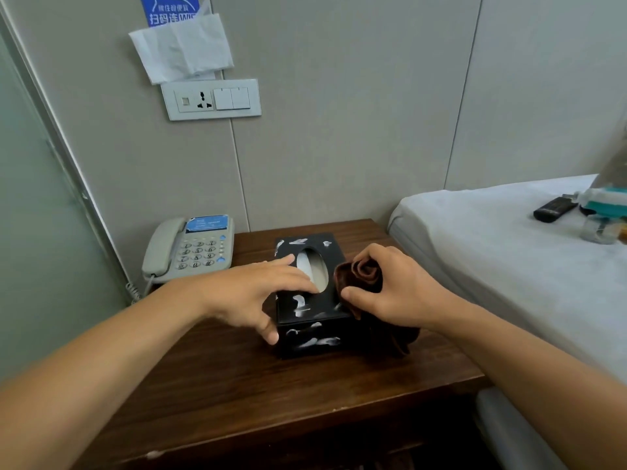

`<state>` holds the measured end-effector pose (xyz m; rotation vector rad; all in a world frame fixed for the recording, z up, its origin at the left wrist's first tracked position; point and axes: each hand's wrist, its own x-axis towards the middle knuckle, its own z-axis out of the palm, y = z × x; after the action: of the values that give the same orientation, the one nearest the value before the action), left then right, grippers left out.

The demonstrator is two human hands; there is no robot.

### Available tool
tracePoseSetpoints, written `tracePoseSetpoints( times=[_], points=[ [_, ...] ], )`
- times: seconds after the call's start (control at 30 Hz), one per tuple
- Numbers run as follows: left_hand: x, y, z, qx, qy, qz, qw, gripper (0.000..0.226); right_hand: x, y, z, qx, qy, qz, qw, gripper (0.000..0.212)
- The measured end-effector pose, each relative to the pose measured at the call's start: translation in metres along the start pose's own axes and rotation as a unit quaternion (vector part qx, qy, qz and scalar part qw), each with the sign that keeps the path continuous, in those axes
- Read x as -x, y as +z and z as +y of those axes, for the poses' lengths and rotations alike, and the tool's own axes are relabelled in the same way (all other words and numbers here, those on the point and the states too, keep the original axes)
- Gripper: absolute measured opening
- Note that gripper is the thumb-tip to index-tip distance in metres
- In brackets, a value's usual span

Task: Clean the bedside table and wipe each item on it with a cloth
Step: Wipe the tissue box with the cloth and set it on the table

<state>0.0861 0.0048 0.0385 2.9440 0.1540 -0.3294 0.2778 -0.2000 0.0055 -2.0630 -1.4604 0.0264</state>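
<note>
Right hand [400, 290] grip bunches our brown cloth [364, 278] atop the tissue box [310, 320]; left hand [258, 293], fingers spread, steadies it. We should wipe lightly.

— What is mounted on the wall?
— A white switch-and-socket panel [211, 99] is fixed there, and crumpled white paper [181, 48] is tucked just above it, partly covering a blue sign [169, 8].
— And to the right?
— A bed [481, 239] with a white sheet is seen. A black oblong device [554, 209] is laid on it, near a teal and white object [605, 198] and something of clear plastic [599, 230], which are blurred.
</note>
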Motion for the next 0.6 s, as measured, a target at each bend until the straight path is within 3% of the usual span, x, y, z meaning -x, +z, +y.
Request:
tracePoseSetpoints(
  times=[0.17,0.3,0.43,0.6],
  points=[
    [0.0,0.009,-0.004,0.012,0.037,0.067,0.997,0.094,0.004,0.009,-0.007,-0.086,-0.018,0.034,0.996,0.028],
    [0.007,0.018,0.0,0.018,0.017,0.096,0.995,0.093,0.005,0.011,-0.009,-0.016,-0.062,0.013,0.998,0.023],
    [0.007,0.023,0.012,0.03,-0.019,0.114,0.993,0.094,-0.01,0.009,-0.008,-0.047,0.023,-0.034,0.998,0.026],
    [0.004,0.027,0.031,-0.025,-0.045,0.135,0.99,0.093,-0.002,0.006,-0.018,0.116,-0.063,-0.013,0.991,0.033]
  ],
)
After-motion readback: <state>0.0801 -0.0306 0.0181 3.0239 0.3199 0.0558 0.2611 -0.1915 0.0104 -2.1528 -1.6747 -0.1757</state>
